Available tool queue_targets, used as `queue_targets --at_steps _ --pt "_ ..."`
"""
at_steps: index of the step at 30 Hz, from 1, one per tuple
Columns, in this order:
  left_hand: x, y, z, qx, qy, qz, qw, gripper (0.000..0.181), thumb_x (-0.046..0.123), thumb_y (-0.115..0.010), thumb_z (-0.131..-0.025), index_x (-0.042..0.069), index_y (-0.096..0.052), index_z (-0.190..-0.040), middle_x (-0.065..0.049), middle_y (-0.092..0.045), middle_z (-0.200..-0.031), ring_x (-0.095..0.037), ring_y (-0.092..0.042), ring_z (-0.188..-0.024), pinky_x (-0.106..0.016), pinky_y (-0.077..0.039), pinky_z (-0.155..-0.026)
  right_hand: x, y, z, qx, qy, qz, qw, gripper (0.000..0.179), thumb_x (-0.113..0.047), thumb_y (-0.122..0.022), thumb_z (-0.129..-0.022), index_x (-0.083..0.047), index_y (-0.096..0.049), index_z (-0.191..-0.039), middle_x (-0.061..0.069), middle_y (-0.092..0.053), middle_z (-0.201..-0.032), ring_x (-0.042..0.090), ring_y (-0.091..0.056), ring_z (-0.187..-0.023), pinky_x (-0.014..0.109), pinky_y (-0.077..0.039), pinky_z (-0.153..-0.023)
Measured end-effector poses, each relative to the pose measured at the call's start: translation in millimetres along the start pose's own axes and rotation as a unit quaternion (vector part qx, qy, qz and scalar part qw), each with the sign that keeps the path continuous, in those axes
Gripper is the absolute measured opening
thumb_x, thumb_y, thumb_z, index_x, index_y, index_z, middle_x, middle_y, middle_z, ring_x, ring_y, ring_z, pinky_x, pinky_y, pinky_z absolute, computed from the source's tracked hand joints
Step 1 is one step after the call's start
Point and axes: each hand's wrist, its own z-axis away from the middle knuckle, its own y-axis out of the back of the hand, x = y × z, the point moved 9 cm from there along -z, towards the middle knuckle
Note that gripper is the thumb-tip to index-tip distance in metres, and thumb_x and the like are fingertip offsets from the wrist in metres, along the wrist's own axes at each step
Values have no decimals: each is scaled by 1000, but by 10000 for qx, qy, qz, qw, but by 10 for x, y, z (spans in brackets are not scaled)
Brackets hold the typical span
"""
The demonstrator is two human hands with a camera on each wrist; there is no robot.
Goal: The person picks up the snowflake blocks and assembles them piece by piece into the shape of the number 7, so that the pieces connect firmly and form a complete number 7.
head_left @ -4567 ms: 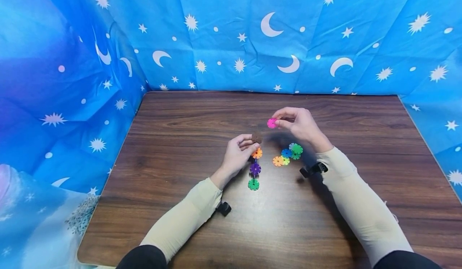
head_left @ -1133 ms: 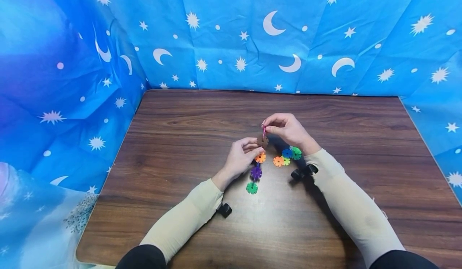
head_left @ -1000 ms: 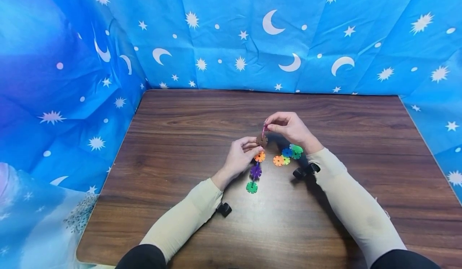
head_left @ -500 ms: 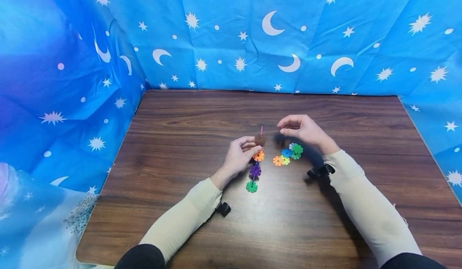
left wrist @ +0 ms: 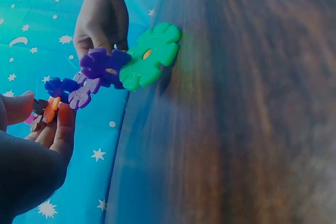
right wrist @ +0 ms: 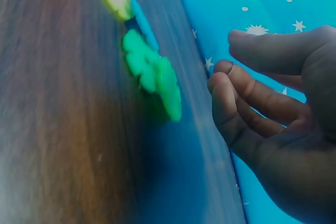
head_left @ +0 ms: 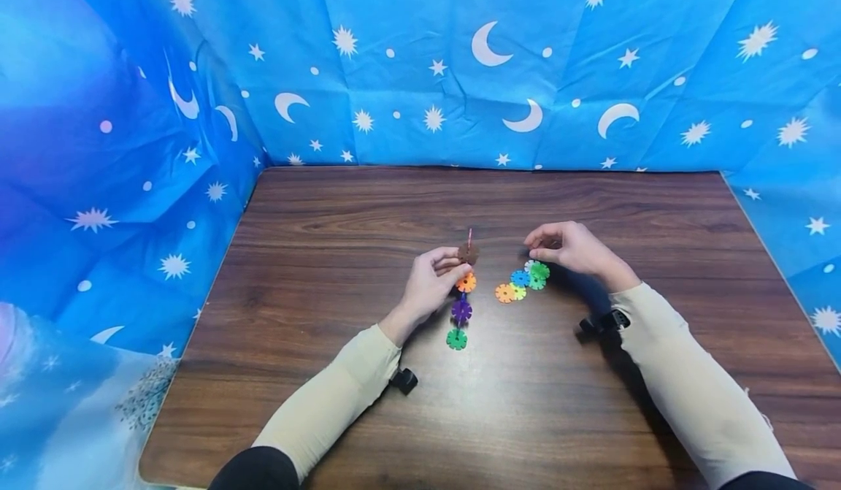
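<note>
My left hand (head_left: 427, 283) pinches a chain of notched plastic flower discs near its upper end. A brown disc (head_left: 469, 254) with a pink disc (head_left: 469, 236) standing edge-on sits at the top. Below come an orange disc (head_left: 466, 282), a purple disc (head_left: 462, 311) and a green disc (head_left: 456, 339). The left wrist view also shows a blue disc (left wrist: 60, 88) and a lilac disc (left wrist: 84, 93) in the chain. With fingers loosely bent and nothing between them, my right hand (head_left: 578, 249) hovers just above a small group of loose discs (head_left: 539, 271).
That group on the wooden table (head_left: 315, 256) includes an orange disc (head_left: 504, 293), a yellow disc (head_left: 519, 292), a blue disc (head_left: 520, 278), a white one partly covered, and green ones. A blue star-patterned cloth (head_left: 420, 74) hangs behind the table.
The pink disc, held by my right hand earlier, now stands attached to the brown disc. My right hand let go and moved right toward the loose discs. The left hand keeps its hold.
</note>
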Motion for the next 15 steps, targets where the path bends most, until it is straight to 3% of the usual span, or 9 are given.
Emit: queue_targets --at_steps 6,15 --pt "-7 7 2 -26 -4 11 10000 30 9 -73 -87 -3 -66 -113 -21 -71 -106 -23 -70 -96 -27 -56 -88 33 -29 67 -163 -116 249 9995 18 -11 -71 -88 -6 -70 -105 3 -72 -90 16 -64 -80 25 -50 -67" --pt "-19 -1 5 -22 82 60 9999 32 7 -73 -86 -4 -65 -115 -22 -70 -108 -26 -70 -98 -27 -56 -88 58 -97 146 -402 -205 449 9980 21 -8 -73 -85 -5 -70 -106 4 -72 -91 18 -66 -81 29 -52 -68"
